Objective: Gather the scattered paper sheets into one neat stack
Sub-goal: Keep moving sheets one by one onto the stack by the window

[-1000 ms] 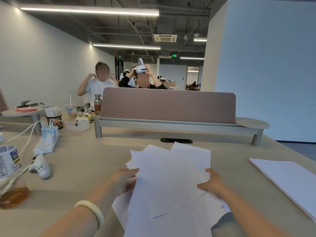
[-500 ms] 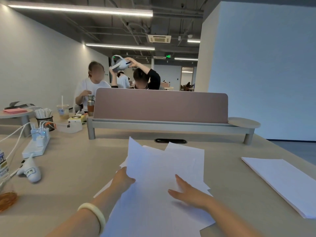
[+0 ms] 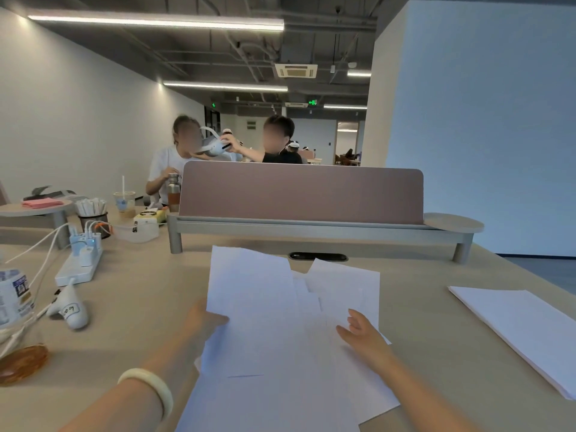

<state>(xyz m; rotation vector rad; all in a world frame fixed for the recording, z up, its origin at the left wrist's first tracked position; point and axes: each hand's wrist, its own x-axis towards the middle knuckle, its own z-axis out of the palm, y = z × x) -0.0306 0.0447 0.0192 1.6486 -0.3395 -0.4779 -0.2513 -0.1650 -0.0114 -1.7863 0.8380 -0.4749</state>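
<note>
A green lit sign (image 3: 312,102) and a smaller green sign (image 3: 213,105) hang from the ceiling at the back, both too small to read. Near the counter's (image 3: 140,307) left edge, a white pear-shaped device (image 3: 76,322) carries a handwritten label (image 3: 69,310), perhaps "607". The bottle (image 3: 14,297) beside it has blue print that is illegible.

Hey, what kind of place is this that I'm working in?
Most likely an open-plan office or shared workspace: a long desk strewn with sheets, a divider screen across it, a power strip full of chargers, and other people seated further back under strip lights.
</note>
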